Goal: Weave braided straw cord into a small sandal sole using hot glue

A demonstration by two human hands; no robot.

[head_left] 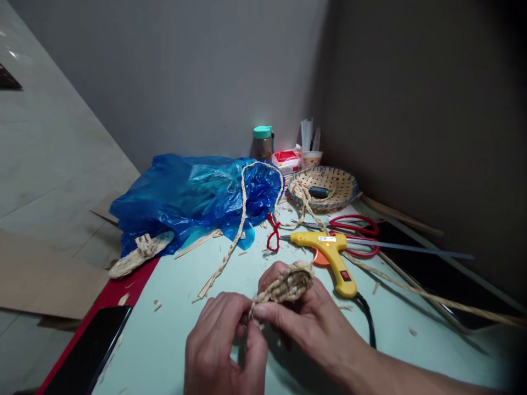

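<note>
A small coiled piece of braided straw [290,284] is held above the pale green table, tilted up on edge. My right hand [304,312] is closed around it, the thumb pressing along its lower edge. My left hand [230,334] pinches the narrow braided end at the piece's lower left, against the right thumb. Just beyond the hands lies a yellow glue gun [325,244] with a clear glue stick in its back. Red-handled scissors [354,225] rest behind the glue gun. A loose straw braid [236,241] runs from near the left hand up over the blue bag.
A blue plastic bag [197,192] fills the back left. A small straw slipper [142,255] and a black phone [88,351] lie at left. Behind are a shallow woven basket [348,192], a green-lidded jar [262,145] and a paper cup [312,159]. A dark tablet [444,280] lies right.
</note>
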